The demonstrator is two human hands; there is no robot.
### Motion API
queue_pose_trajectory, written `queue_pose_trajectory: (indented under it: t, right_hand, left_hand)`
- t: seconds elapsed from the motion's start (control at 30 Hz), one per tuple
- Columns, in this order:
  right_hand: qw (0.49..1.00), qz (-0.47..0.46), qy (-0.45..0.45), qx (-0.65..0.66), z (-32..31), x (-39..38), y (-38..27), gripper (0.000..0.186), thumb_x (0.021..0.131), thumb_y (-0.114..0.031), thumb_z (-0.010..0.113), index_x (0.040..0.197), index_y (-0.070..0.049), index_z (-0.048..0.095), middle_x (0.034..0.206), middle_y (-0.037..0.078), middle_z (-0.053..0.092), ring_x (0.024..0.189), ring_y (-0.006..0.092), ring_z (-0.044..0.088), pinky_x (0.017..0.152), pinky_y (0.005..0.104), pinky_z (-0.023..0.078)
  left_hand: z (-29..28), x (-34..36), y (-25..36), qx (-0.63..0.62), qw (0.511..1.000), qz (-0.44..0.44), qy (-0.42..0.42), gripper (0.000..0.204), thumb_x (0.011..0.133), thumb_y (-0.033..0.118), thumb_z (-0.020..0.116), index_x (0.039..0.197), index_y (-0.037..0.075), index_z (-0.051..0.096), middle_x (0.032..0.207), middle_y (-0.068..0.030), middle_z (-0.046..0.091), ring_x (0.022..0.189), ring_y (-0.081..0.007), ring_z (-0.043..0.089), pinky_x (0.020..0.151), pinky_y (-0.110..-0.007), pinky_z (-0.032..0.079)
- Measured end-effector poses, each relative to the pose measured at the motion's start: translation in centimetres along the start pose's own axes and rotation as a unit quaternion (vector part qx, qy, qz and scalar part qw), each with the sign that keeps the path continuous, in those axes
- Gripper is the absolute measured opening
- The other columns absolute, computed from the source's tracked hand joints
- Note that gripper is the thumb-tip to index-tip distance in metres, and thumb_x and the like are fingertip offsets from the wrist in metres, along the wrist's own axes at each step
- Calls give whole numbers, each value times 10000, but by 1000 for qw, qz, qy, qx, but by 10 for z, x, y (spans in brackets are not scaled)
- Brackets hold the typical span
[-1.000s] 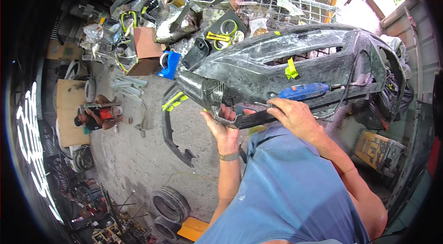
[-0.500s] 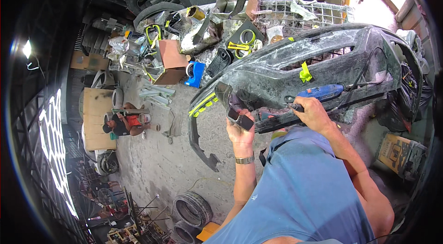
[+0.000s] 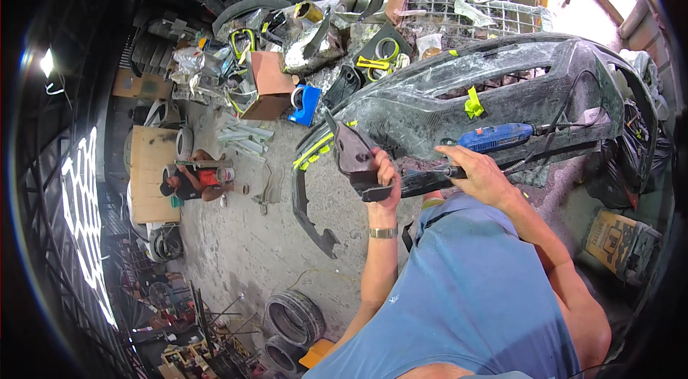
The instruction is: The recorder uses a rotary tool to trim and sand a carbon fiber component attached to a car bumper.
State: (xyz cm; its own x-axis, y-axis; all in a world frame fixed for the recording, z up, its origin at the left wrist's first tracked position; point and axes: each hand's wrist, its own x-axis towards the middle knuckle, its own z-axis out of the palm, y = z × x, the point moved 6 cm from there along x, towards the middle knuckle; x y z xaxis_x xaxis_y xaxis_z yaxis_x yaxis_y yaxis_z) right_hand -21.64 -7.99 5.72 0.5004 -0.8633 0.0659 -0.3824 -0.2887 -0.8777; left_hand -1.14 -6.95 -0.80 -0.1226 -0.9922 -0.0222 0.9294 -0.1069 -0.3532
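My left hand [image 3: 385, 185] is closed round a dark, curved moulded part [image 3: 352, 152], tilted above the large dark car bumper [image 3: 516, 78]. My right hand [image 3: 479, 177] grips a slim black tool handpiece [image 3: 448, 172] just right of that part. A blue rotary power tool [image 3: 493, 136] with a thin cable lies along the bumper, above my right hand. A bright yellow tape tab [image 3: 474, 102] is stuck on the bumper.
A cluttered bench [image 3: 511, 16] holds tape rolls, scraps and a blue tape dispenser [image 3: 304, 105]. A co-worker [image 3: 193, 184] crouches by a wooden board [image 3: 154, 144] at left. A dark trim piece [image 3: 304, 228], tires [image 3: 294, 318] and a black bag [image 3: 616, 171] lie around me.
The dark part in my left hand has turned from lying sideways to standing tilted, showing another side. My right hand came away from the bumper edge holding the handpiece.
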Motion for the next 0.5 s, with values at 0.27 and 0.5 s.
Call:
queue_pose_trajectory:
  t: [0.27,0.5]
  right_hand:
    - [996,-40,-81,17,12,-4,-44,327,895,-245,672,1144,-49,593,1033,139,637,922,353,636,781,404,517]
    - [998,-22,-56,-31,25,0,-49,328,949,-361,587,1045,-49,613,868,170,679,817,379,656,681,473,507]
  left_hand:
    - [22,7,17,282,940,128,-141,260,1016,151,450,1252,54,497,750,-13,339,547,-81,270,496,-232,240]
    - [34,4,17,355,909,150,-159,266,1014,115,470,1277,95,438,749,-1,329,558,-74,277,506,-229,257]
